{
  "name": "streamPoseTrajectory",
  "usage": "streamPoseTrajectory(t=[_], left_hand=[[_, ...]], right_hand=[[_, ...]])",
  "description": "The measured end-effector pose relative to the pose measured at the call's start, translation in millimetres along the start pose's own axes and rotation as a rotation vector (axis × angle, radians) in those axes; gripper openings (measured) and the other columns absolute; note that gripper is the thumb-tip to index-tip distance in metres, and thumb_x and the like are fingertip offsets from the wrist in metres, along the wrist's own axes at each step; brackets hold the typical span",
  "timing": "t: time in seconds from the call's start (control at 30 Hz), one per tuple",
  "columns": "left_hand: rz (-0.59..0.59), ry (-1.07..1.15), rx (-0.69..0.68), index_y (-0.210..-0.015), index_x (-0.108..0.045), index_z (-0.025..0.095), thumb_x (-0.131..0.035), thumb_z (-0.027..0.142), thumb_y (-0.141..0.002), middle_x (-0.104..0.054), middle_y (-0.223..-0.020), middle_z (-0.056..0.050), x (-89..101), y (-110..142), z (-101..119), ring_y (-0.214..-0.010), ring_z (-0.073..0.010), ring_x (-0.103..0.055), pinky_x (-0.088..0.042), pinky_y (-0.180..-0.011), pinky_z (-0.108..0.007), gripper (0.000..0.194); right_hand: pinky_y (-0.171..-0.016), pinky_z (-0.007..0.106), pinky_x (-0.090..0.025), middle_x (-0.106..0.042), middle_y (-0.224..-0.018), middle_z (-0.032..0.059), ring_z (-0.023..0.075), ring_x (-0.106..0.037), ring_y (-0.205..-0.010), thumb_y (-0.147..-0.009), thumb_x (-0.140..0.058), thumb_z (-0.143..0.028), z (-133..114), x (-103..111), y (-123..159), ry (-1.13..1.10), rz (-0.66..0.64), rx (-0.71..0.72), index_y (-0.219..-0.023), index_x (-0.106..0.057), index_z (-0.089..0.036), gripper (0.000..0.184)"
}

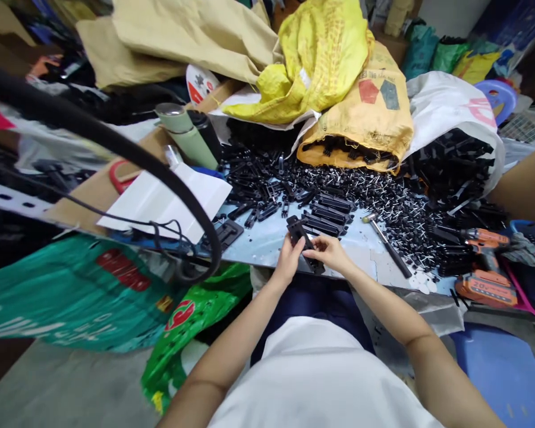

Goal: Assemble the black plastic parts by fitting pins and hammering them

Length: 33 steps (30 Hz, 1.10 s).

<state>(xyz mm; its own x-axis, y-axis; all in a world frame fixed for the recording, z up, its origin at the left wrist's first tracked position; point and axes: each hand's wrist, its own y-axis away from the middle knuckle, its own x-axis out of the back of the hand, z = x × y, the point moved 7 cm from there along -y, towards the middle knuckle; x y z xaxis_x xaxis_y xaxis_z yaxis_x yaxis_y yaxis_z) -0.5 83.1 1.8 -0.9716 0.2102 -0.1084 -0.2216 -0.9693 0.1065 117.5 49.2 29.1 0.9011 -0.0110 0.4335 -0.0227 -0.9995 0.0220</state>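
Observation:
A long black plastic part point(299, 230) with slots and raised edges is held at a slant over the front edge of the table. My left hand point(289, 260) is closed around its left side, thumb on top. From the other side, my right hand point(332, 254) pinches it near the middle; whether a small piece is also between those fingertips is hidden. Just beyond lie several similar black parts point(330, 214) in a stacked row. To the right, a hammer point(390, 246) with a black handle rests on the table.
Loose black pieces and screws point(383, 196) cover the back and right. An orange cordless drill point(485, 267) lies at the right edge. An orange sack point(361, 119) and a white sack point(455, 101) spill black parts. A black cable point(160, 178) arches across the left, near a white sheet point(173, 199).

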Motion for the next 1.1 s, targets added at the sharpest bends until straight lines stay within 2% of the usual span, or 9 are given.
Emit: streamPoseTrajectory(t=[0.17, 0.33, 0.47, 0.57, 0.67, 0.73, 0.83, 0.97, 1.1], left_hand=[[-0.092, 0.186, 0.287, -0.083, -0.052, 0.016, -0.055, 0.056, -0.073, -0.055, -0.062, 0.003, -32.6, 13.0, 9.8, -0.051, -0.0120, -0.058, -0.047, -0.046, -0.022, 0.041], [-0.258, 0.127, 0.402, -0.084, -0.054, 0.015, -0.056, 0.050, -0.076, -0.054, -0.058, 0.003, -46.7, 28.8, 19.8, -0.041, -0.0097, -0.053, -0.044, -0.039, -0.020, 0.036], [-0.279, -0.043, 0.283, -0.094, -0.056, 0.016, -0.050, 0.050, -0.080, -0.059, -0.065, -0.001, -51.8, 27.2, 25.3, -0.052, -0.0144, -0.059, -0.049, -0.050, -0.026, 0.037], [-0.206, -0.250, -0.033, -0.105, -0.056, 0.016, -0.053, 0.046, -0.079, -0.063, -0.099, -0.011, -49.8, 21.4, 41.4, -0.094, -0.0240, -0.060, -0.049, -0.081, -0.036, 0.040], [-0.190, -0.389, -0.230, -0.116, -0.051, 0.015, -0.053, 0.044, -0.079, -0.056, -0.119, -0.014, -51.3, 20.7, 51.0, -0.116, -0.0269, -0.048, -0.039, -0.097, -0.041, 0.047], [-0.243, -0.368, -0.221, -0.114, -0.053, 0.017, -0.048, 0.042, -0.082, -0.059, -0.114, -0.011, -55.7, 19.8, 49.4, -0.112, -0.0252, -0.052, -0.040, -0.096, -0.040, 0.041], [-0.290, -0.259, -0.117, -0.107, -0.058, 0.019, -0.044, 0.042, -0.085, -0.065, -0.098, -0.006, -61.1, 17.6, 43.4, -0.099, -0.0221, -0.059, -0.045, -0.088, -0.035, 0.034], [-0.306, -0.190, 0.046, -0.102, -0.060, 0.019, -0.051, 0.044, -0.081, -0.067, -0.086, -0.004, -65.8, 16.4, 33.9, -0.089, -0.0207, -0.062, -0.048, -0.079, -0.031, 0.034], [-0.354, -0.137, 0.198, -0.099, -0.060, 0.018, -0.052, 0.046, -0.080, -0.065, -0.072, -0.002, -72.1, 20.6, 28.1, -0.067, -0.0173, -0.063, -0.050, -0.065, -0.027, 0.035]], right_hand=[[-0.069, 0.030, -0.045, -0.061, -0.091, 0.0089, 0.0166, -0.056, -0.079, -0.087, -0.038, -0.053, -32.9, 43.3, 11.3, 0.291, 0.220, 0.302, -0.106, -0.056, -0.017, 0.045], [-0.067, 0.031, -0.041, -0.058, -0.076, 0.0093, 0.0176, -0.051, -0.073, -0.091, -0.025, -0.050, -49.0, 58.6, 5.4, 0.689, 0.076, 0.509, -0.080, -0.058, -0.017, 0.048], [-0.064, 0.030, -0.040, -0.052, -0.067, 0.0058, 0.0155, -0.046, -0.066, -0.088, -0.018, -0.061, -46.2, 59.5, 5.4, 0.497, 0.098, 0.444, -0.069, -0.050, -0.018, 0.056], [-0.056, 0.027, -0.038, -0.044, -0.058, 0.0005, 0.0120, -0.042, -0.055, -0.082, -0.017, -0.069, -26.5, 58.4, 6.3, 0.129, 0.140, 0.162, -0.061, -0.040, -0.020, 0.058], [-0.046, 0.025, -0.034, -0.038, -0.050, -0.0028, 0.0097, -0.035, -0.045, -0.079, -0.016, -0.073, -6.7, 46.8, 10.3, -0.149, 0.010, -0.116, -0.059, -0.036, -0.021, 0.059], [-0.048, 0.025, -0.035, -0.043, -0.052, -0.0020, 0.0099, -0.038, -0.046, -0.078, -0.023, -0.073, -7.2, 52.2, 13.4, -0.149, 0.035, -0.122, -0.062, -0.040, -0.020, 0.058], [-0.060, 0.027, -0.040, -0.053, -0.065, 0.0015, 0.0125, -0.048, -0.060, -0.073, -0.040, -0.072, -22.9, 73.3, 20.4, 0.036, 0.238, 0.093, -0.070, -0.048, -0.019, 0.053], [-0.059, 0.027, -0.042, -0.053, -0.059, 0.0017, 0.0128, -0.051, -0.057, -0.087, -0.022, -0.061, -21.5, 71.2, 26.9, 0.159, 0.153, 0.137, -0.064, -0.048, -0.020, 0.054], [-0.068, 0.029, -0.043, -0.063, -0.085, 0.0081, 0.0162, -0.057, -0.075, -0.091, -0.025, -0.051, -24.6, 82.2, 33.6, 0.496, 0.245, 0.263, -0.094, -0.058, -0.018, 0.047]])
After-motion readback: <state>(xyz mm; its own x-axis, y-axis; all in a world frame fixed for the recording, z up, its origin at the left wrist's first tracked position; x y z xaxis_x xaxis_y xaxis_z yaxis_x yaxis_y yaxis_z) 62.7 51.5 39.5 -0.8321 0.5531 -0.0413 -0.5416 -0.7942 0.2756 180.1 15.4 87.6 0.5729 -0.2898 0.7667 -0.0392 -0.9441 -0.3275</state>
